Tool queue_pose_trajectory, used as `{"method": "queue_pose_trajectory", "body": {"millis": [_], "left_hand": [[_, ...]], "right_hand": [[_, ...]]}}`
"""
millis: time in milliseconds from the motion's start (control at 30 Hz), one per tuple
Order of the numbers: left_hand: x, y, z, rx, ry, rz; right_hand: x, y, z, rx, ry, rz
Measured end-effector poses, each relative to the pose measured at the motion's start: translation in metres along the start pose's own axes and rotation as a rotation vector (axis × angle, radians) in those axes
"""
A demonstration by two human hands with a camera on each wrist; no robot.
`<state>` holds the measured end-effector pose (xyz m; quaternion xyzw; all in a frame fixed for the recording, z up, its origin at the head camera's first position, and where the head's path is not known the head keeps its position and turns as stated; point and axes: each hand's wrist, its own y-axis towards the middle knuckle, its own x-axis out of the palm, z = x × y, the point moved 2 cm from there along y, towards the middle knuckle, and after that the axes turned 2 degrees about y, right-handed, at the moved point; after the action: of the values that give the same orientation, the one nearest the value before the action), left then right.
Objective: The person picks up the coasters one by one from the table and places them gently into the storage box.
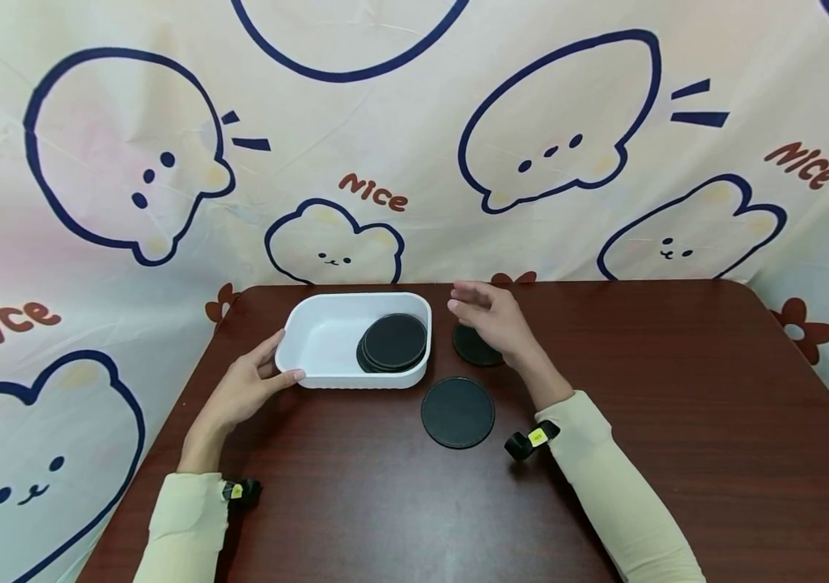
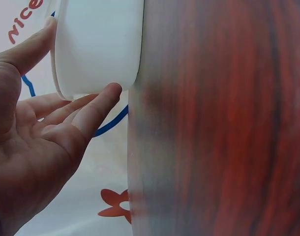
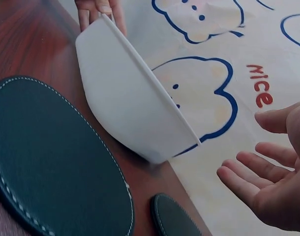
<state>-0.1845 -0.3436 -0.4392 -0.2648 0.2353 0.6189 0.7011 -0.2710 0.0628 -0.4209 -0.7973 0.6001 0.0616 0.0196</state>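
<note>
My left hand [image 1: 243, 390] holds the left end of a white plastic basin [image 1: 320, 346], thumb at the near corner and fingers at the far side. In the left wrist view, the thumb lies along the rim and a fingertip touches the end wall. Several round black coasters [image 1: 394, 341] are stacked at the right end inside the basin. My right hand [image 1: 491, 320] hovers beside the basin with relaxed fingers, nothing in it. It partly covers one black coaster [image 1: 474, 348] on the table. Nearer lies another coaster [image 1: 458, 413], its pale edge stitching visible in the right wrist view.
The dark brown wooden table [image 1: 677, 405] stretches far to the right of the hands. Behind it hangs a pale cloth [image 1: 429, 146] printed with blue-outlined cartoon figures. The basin stands close to the table's back edge.
</note>
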Motion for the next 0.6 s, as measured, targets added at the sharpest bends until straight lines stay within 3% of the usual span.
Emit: {"method": "queue_pose_trajectory", "body": {"millis": [300,600], "left_hand": [[0.0,0.001,0.0,-0.003,0.007,0.001],[0.0,-0.001,0.002,-0.014,0.005,0.002]], "right_hand": [[-0.02,-0.004,0.007,0.045,0.058,-0.01],[-0.042,-0.008,0.017,0.051,-0.018,0.014]]}}
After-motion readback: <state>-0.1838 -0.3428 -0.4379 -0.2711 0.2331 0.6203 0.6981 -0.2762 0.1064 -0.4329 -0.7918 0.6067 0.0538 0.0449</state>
